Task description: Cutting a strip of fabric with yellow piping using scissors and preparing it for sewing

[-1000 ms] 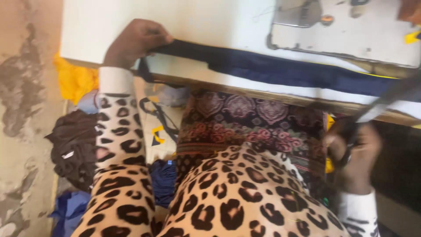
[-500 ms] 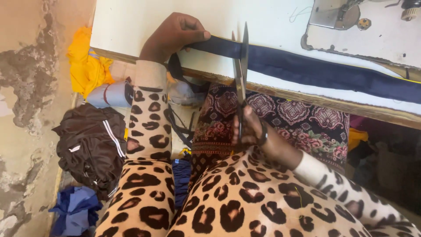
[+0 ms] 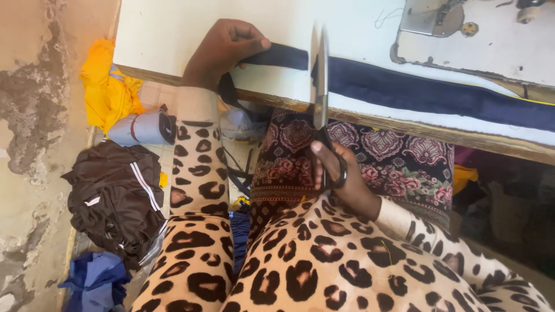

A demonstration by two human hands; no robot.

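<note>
A long navy fabric strip [image 3: 428, 92] lies across the white table [image 3: 173, 29]. My left hand [image 3: 222, 49] presses the strip's left end flat near the table's front edge. My right hand [image 3: 341, 176], below the table edge, grips the black handles of large scissors [image 3: 319, 75]. The steel blades point up and straddle the strip a little to the right of my left hand. Both arms wear leopard-print sleeves.
A sewing machine base [image 3: 457, 23] sits at the table's far right. On the floor to the left lie yellow cloth [image 3: 107, 84], a grey roll [image 3: 141, 127], a dark brown garment [image 3: 113, 196] and blue cloth [image 3: 95, 280]. A cracked wall [image 3: 32, 144] borders the left.
My right hand has come from the far right with the scissors to the strip beside my left hand, and the blades now stand across the strip. My left hand keeps holding the end.
</note>
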